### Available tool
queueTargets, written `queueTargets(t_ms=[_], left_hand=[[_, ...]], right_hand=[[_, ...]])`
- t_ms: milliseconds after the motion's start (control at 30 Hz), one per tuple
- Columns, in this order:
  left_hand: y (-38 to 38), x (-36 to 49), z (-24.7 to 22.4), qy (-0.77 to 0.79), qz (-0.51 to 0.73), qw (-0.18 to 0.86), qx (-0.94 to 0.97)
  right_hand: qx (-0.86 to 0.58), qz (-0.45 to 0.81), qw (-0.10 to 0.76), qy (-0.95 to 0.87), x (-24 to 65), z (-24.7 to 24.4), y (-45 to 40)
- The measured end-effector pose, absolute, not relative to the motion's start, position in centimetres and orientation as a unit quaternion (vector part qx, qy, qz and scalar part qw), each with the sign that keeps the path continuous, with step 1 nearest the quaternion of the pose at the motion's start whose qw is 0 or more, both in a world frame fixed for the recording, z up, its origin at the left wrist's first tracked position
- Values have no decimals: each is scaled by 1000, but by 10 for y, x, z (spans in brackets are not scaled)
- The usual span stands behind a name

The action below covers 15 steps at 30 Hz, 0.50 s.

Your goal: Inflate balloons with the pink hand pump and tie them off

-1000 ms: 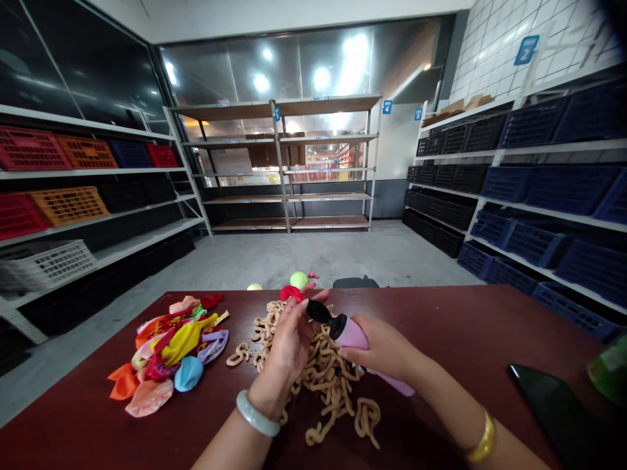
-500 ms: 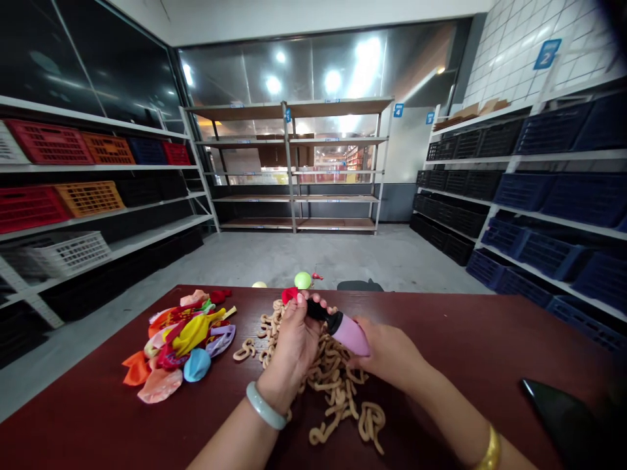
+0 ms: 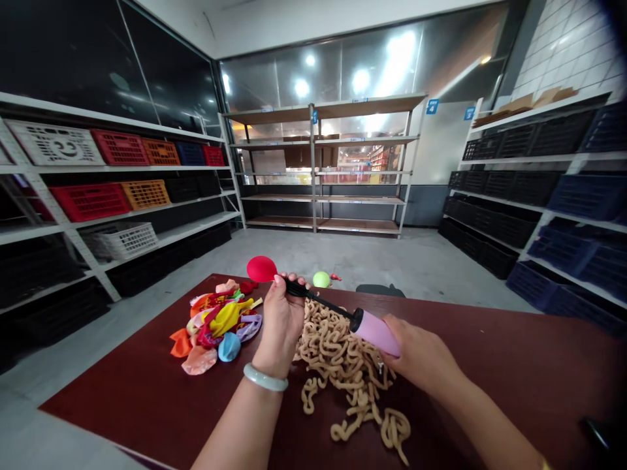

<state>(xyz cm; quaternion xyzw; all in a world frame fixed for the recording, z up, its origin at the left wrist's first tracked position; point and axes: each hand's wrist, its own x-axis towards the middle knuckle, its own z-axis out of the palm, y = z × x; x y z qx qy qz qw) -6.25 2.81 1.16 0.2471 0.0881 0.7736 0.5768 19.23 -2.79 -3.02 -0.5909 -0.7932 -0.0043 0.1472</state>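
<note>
My left hand (image 3: pixel 284 313) is wrapped round the black nozzle end of a hand pump, with a partly inflated red balloon (image 3: pixel 262 269) at its tip. My right hand (image 3: pixel 416 349) grips the pink barrel (image 3: pixel 376 333) of the pump. A black rod (image 3: pixel 330 305) shows between the two pump parts. Below the pump, a heap of tan curly strands (image 3: pixel 343 356) lies on the dark red table (image 3: pixel 455 405). Left of my left hand sits a pile of limp balloons in many colours, with a yellow one (image 3: pixel 228 318) on top.
Beyond the table's far edge, a light green balloon (image 3: pixel 321 279) and a small red item (image 3: pixel 336 277) are on the floor. Shelves with crates (image 3: pixel 117 147) line both sides. A dark object (image 3: pixel 595 432) lies at the table's right.
The red balloon has swelled and now stands out to the left. My hands have moved apart, exposing the black rod. The view has turned left.
</note>
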Motion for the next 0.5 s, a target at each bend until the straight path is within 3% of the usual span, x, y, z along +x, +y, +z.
queueTargets(t_ms=[500], left_hand=[[15, -15, -2, 131, 748, 603, 244]], right_hand=[[-614, 39, 134, -777, 195, -16, -33]])
